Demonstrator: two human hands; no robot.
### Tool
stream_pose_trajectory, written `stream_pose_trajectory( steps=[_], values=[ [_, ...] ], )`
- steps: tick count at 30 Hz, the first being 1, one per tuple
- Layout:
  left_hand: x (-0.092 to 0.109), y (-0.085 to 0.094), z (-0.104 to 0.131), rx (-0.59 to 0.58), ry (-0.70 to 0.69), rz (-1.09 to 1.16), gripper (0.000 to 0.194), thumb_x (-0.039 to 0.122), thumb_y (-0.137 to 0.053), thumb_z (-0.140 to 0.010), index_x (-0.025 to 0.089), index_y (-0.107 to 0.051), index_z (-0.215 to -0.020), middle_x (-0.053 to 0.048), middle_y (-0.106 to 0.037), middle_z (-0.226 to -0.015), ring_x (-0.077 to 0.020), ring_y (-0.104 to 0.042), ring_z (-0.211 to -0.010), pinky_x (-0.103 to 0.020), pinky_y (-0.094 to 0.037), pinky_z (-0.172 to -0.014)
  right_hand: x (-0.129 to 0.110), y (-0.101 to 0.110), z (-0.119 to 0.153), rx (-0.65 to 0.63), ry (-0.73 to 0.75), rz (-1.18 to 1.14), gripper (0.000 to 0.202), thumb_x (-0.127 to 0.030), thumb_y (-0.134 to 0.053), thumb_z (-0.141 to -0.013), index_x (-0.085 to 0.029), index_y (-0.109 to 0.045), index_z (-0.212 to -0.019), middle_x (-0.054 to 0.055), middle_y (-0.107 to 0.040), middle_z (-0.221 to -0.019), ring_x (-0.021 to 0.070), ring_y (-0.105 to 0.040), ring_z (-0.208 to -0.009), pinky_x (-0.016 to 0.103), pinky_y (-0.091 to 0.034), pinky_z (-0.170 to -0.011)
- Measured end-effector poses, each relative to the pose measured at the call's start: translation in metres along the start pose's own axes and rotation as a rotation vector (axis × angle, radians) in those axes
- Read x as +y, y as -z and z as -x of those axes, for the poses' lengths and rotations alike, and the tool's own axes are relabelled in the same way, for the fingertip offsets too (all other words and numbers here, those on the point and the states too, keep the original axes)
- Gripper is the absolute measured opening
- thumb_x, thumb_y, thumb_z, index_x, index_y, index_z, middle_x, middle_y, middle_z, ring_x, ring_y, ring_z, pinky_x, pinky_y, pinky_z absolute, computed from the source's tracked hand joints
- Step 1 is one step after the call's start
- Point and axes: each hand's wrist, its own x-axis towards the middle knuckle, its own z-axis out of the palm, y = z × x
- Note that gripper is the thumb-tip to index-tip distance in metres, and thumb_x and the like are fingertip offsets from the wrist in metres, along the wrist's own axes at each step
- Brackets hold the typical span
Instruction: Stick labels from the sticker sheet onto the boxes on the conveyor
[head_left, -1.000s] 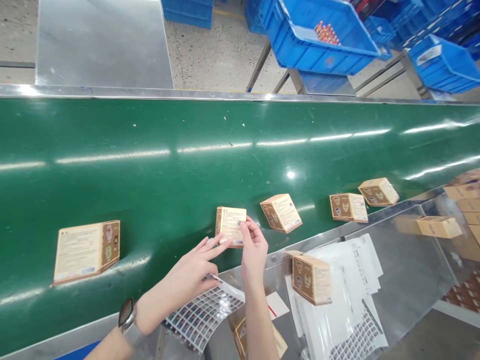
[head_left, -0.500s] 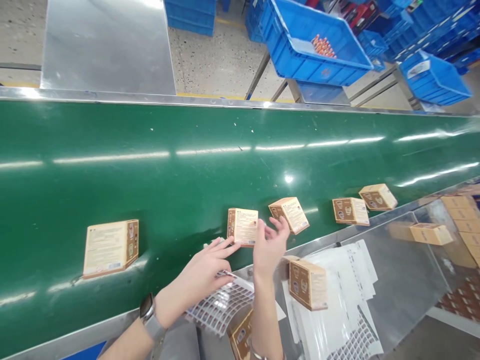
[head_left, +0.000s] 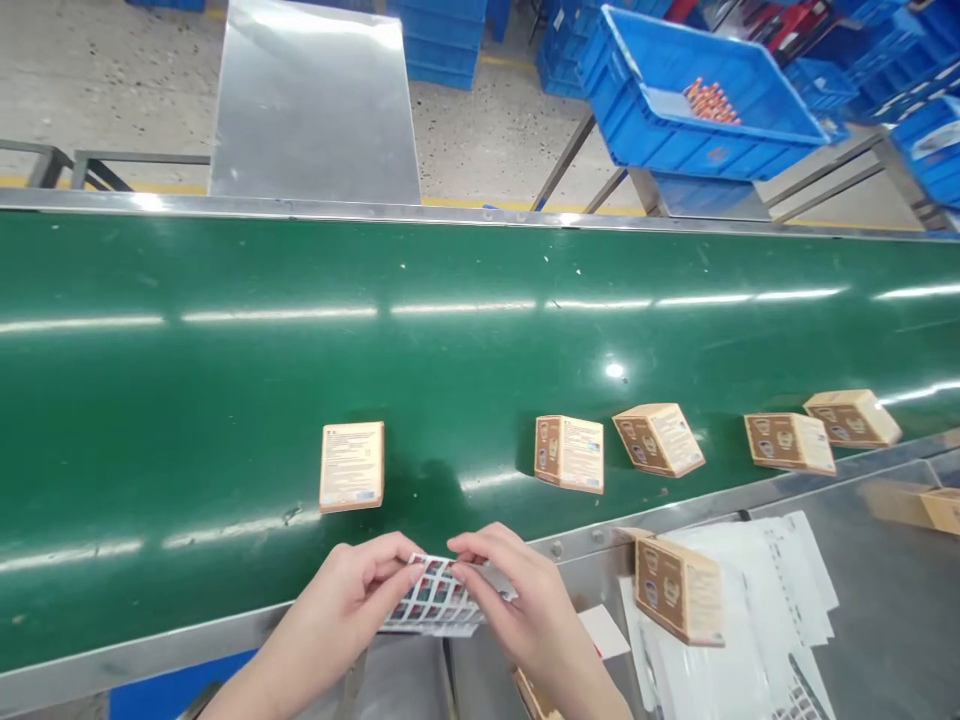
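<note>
1. The sheet of stickers [head_left: 435,598] might rip if both hands pull too hard.
2. A sticker might fold over if it bends too much.
3. The left hand [head_left: 351,592] pinches the sheet's top corner between thumb and finger.
4. The right hand [head_left: 521,590] has curled fingers at the top edge; I can't tell if they grip it.
5. The sheet is between the hands, near the box [head_left: 352,466] on the green belt [head_left: 225,400].

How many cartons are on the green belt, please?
5 on the green belt: leftmost carton, left of centre; second carton and third carton, right of centre; fourth carton and fifth carton, far right.
</note>
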Motion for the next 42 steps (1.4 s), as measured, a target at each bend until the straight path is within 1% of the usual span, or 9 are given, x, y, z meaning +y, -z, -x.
stream_pose_trajectory(
  steps=[5, 11, 15, 17, 20, 22, 26, 39, 42],
  values=[
    [-0.007, 0.005, 0.014, 0.115, -0.026, -0.052, 0.036, 0.051, -0.042, -0.090, 0.021, -0.052, -0.071, 0.008, -0.035, -0.056, -0.0123, -0.028, -0.054, -0.024, -0.023, -0.052, -0.005, -0.021, -0.004, 0.043, 0.120, 0.164, 0.016, -0.017, -0.050, -0.101, -0.021, -0.063, -0.093, 0.002, -0.071, -0.081, 0.0170, -0.062, -0.068, 0.030, -0.049, -0.062],
    [-0.009, 0.010, 0.015, 0.187, -0.025, -0.010, 0.040, 0.055, -0.040, -0.090, 0.022, -0.046, -0.069, 0.007, -0.037, -0.058, -0.0117, -0.031, -0.054, -0.022, -0.026, -0.050, -0.013, -0.039, -0.002, 0.210, 0.201, 0.216, 0.019, -0.010, -0.054, -0.097, -0.023, -0.066, -0.101, 0.007, -0.075, -0.095, 0.0213, -0.069, -0.085, 0.037, -0.052, -0.079],
    [-0.019, 0.019, 0.011, 0.253, -0.118, -0.172, 0.036, 0.045, -0.035, -0.098, 0.022, -0.052, -0.076, 0.002, -0.056, -0.067, -0.0152, -0.053, -0.060, -0.025, -0.044, -0.056, -0.005, -0.039, -0.013, 0.304, -0.095, -0.072, 0.013, -0.021, -0.059, -0.094, -0.024, -0.067, -0.086, 0.008, -0.074, -0.103, 0.0230, -0.069, -0.101, 0.037, -0.054, -0.086],
    [-0.028, 0.024, 0.006, 0.245, -0.192, -0.248, 0.030, 0.039, -0.039, -0.098, 0.022, -0.057, -0.079, -0.004, -0.069, -0.087, -0.0228, -0.066, -0.088, -0.034, -0.053, -0.077, 0.007, -0.041, -0.026, 0.379, -0.352, -0.279, 0.017, -0.034, -0.061, -0.092, -0.022, -0.067, -0.081, 0.011, -0.072, -0.113, 0.0246, -0.068, -0.105, 0.038, -0.055, -0.087],
    [-0.041, 0.026, -0.006, 0.147, -0.352, -0.450, 0.027, 0.029, -0.041, -0.099, 0.022, -0.061, -0.082, -0.009, -0.064, -0.136, -0.0332, -0.040, -0.144, -0.056, -0.033, -0.116, 0.028, -0.049, -0.050, 0.433, -0.549, -0.534, 0.029, -0.048, -0.069, -0.081, -0.019, -0.068, -0.083, 0.016, -0.067, -0.126, 0.0267, -0.068, -0.107, 0.041, -0.055, -0.090],
    [-0.047, 0.024, -0.014, 0.071, -0.418, -0.624, 0.031, 0.022, -0.036, -0.102, 0.021, -0.060, -0.083, -0.010, -0.050, -0.153, -0.0326, -0.022, -0.152, -0.062, -0.022, -0.121, 0.037, -0.057, -0.062, 0.430, -0.579, -0.603, 0.036, -0.052, -0.072, -0.075, -0.017, -0.067, -0.083, 0.018, -0.066, -0.128, 0.0275, -0.068, -0.106, 0.041, -0.056, -0.090],
    [-0.047, 0.017, -0.025, 0.022, -0.417, -0.742, 0.030, 0.015, -0.038, -0.103, 0.019, -0.060, -0.082, -0.010, -0.038, -0.160, -0.0315, -0.022, -0.151, -0.061, -0.030, -0.120, 0.046, -0.066, -0.068, 0.448, -0.592, -0.588, 0.039, -0.056, -0.069, -0.077, -0.017, -0.063, -0.080, 0.018, -0.067, -0.124, 0.0269, -0.070, -0.100, 0.039, -0.058, -0.082],
    [-0.032, 0.004, -0.040, 0.010, -0.459, -0.666, 0.030, 0.010, -0.045, -0.099, 0.020, -0.062, -0.077, -0.007, -0.037, -0.160, -0.0273, -0.025, -0.150, -0.054, -0.031, -0.122, 0.043, -0.064, -0.061, 0.621, -0.546, -0.191, 0.027, -0.047, -0.061, -0.085, -0.020, -0.064, -0.082, 0.012, -0.069, -0.108, 0.0263, -0.064, -0.101, 0.041, -0.050, -0.089],
    [-0.032, 0.000, -0.047, -0.001, -0.454, -0.658, 0.030, 0.008, -0.045, -0.098, 0.020, -0.060, -0.075, -0.007, -0.036, -0.160, -0.0281, -0.026, -0.150, -0.056, -0.031, -0.122, 0.049, -0.063, -0.064, 0.691, -0.564, -0.163, 0.031, -0.047, -0.062, -0.086, -0.019, -0.062, -0.101, 0.011, -0.070, -0.102, 0.0234, -0.067, -0.091, 0.038, -0.053, -0.083]
  ],
)
